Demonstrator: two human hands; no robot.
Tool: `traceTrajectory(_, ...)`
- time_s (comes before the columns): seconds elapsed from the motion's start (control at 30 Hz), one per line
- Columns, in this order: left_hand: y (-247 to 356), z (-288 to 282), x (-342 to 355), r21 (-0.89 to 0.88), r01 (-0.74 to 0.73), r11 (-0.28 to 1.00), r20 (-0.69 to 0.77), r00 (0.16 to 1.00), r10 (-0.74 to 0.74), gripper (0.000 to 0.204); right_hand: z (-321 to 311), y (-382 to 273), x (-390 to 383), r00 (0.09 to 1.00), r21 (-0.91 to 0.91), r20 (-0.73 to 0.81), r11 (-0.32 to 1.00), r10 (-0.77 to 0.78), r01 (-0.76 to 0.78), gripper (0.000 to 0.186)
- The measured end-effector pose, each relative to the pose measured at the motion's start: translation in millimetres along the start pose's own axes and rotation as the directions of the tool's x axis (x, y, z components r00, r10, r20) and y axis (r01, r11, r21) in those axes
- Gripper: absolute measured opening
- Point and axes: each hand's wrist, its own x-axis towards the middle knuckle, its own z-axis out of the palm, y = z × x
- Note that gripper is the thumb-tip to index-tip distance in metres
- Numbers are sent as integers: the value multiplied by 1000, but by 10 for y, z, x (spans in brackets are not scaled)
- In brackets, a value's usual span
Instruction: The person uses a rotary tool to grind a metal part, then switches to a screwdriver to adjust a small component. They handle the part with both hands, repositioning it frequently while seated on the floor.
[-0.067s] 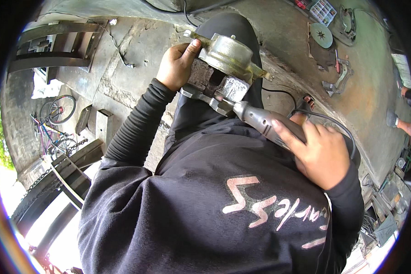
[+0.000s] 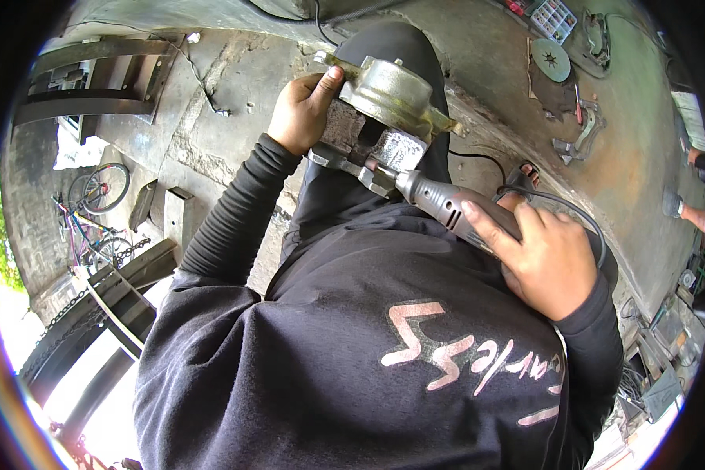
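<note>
In the middle of the head view a silvery cast metal housing (image 2: 388, 94), stained yellowish, lies over my dark-clad knee. My left hand (image 2: 301, 113) grips it at its upper left, thumb on a projecting lug. Its lower part has a dark opening, a bright shiny block face and a bracket along the bottom edge. My right hand (image 2: 544, 258) is wrapped round a grey handheld rotary tool (image 2: 439, 200) with a black cord. The tool's tip is at the lower part of the housing; I cannot make out exactly what it touches.
Bicycles (image 2: 98, 200) and steel beams (image 2: 82, 110) are at the left. At the upper right are a compartment box (image 2: 554, 19), a round plate (image 2: 551, 61), a red-handled tool (image 2: 578, 106) and metal parts (image 2: 581, 141). Another person's bare leg (image 2: 693, 215) shows at the far right edge. Cables cross the floor.
The rotary tool and my right hand have shifted very slightly toward the upper left. My left hand and the housing look the same.
</note>
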Motion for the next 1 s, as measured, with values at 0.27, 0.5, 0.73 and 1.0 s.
traceTrajectory(0.27, -25, -91, 63, 31, 3, 1000, 15, 1000, -3, 50, -72, -34, -146, 998, -18, 37, 998, 56, -56, 65)
traceTrajectory(0.5, -60, -95, 71, 20, 31, 999, 40, 999, -32, 51, -42, -30, -143, 998, 12, -33, 999, 47, -47, 62)
traceTrajectory(0.73, -140, -65, 111, -21, -17, 1000, 13, 1000, 17, 51, 25, -59, -124, 997, -46, 20, 997, 69, -68, 58)
traceTrajectory(1.0, -120, -61, 118, -62, -1, 998, 15, 1000, 2, 50, 33, -84, -179, 997, -46, -37, 997, 64, -66, 58)
